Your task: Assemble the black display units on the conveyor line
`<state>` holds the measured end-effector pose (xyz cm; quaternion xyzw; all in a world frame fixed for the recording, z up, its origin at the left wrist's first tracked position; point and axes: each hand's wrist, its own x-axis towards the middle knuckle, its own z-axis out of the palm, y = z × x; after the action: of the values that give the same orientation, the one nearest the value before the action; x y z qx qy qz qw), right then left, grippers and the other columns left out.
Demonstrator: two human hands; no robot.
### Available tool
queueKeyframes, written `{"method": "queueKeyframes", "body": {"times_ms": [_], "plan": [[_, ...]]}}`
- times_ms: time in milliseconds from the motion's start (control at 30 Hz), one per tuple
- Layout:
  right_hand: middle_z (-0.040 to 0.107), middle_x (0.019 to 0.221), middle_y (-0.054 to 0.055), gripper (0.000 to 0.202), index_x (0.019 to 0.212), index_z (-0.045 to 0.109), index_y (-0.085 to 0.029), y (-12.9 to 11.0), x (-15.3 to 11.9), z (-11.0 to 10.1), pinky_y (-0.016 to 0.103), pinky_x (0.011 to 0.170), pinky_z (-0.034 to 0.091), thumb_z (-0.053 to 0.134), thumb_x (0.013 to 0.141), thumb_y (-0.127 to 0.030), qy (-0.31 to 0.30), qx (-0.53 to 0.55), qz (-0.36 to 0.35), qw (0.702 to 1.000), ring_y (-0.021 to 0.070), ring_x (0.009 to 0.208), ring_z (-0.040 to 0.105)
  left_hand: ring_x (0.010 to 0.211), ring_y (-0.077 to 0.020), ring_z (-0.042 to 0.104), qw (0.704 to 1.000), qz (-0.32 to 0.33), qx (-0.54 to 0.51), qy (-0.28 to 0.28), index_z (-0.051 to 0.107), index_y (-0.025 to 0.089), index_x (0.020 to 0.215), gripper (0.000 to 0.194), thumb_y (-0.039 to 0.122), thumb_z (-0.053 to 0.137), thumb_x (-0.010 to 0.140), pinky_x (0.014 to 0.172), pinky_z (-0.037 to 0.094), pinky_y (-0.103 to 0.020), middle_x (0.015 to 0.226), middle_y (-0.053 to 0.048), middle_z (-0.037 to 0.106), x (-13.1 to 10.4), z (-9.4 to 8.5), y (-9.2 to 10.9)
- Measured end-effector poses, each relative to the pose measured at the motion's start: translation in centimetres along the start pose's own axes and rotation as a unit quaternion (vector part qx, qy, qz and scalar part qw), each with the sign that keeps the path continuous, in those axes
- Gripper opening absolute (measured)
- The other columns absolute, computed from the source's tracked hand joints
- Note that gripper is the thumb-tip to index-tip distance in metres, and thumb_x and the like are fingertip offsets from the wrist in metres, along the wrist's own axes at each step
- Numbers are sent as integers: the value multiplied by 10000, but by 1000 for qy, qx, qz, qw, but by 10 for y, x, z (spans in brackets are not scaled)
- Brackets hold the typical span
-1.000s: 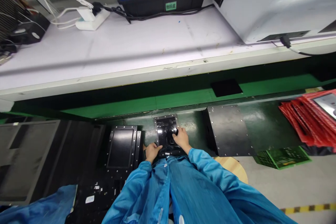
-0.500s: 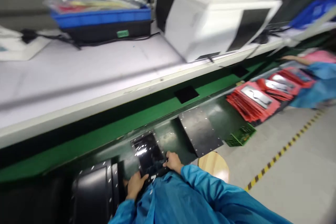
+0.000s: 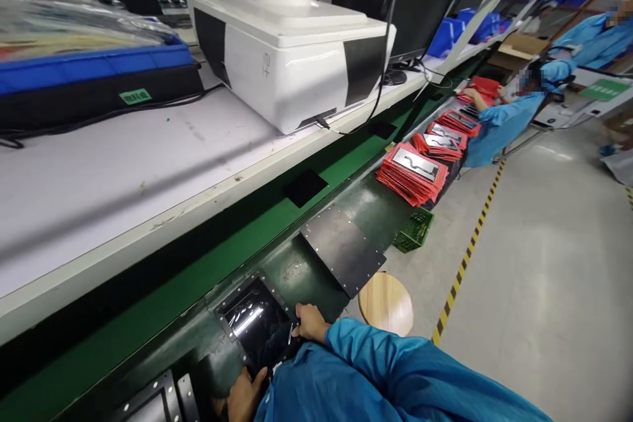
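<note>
A dark plate with a glossy black sheet (image 3: 254,316) and light dots round its border lies on the green bench in front of my body. My left hand (image 3: 244,394) is closed on its near left edge, thumb on top. My right hand (image 3: 310,323) pinches the same plate at its near right edge. To the right a flat dark panel with studs (image 3: 341,247) lies apart from both hands. Other dark framed plates (image 3: 155,402) sit at the lower left. The plate's near edge is partly hidden by my blue sleeves and clothing.
A white shelf (image 3: 148,191) with a white machine (image 3: 297,59) and a blue bin (image 3: 93,66) runs above the bench. Stacks of red sleeves (image 3: 413,175), a green crate (image 3: 414,231) and a round wooden stool (image 3: 386,303) are at the right. A person in blue sits farther along.
The view has turned to the right and up, showing more of the monitor, the red stacks and the people. Both hands stay on the glossy plate.
</note>
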<state>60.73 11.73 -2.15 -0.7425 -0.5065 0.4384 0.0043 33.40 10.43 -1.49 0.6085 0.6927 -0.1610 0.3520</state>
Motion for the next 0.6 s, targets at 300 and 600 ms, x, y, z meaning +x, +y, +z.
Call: {"method": "queueKeyframes", "body": {"times_ms": [300,600], "plan": [[709,1361,158,535,1402,705,-214,-36,47,-37,398,1051,512,819,911,-392,93,-17,-101,990,322,1258,677,1128,-331,764,988,-1,-39,151,644,181,1227,352,454,629,1005,936,590,-414,1312,-198,704,12,-38,10],[669,1299,119,605,1299,792,-226,-101,119,-61,407,1064,493,1000,763,-415,87,-48,-268,958,320,1227,610,1110,-361,767,972,54,-152,171,670,277,933,267,450,767,754,993,634,-473,984,-54,777,97,-135,26]]}}
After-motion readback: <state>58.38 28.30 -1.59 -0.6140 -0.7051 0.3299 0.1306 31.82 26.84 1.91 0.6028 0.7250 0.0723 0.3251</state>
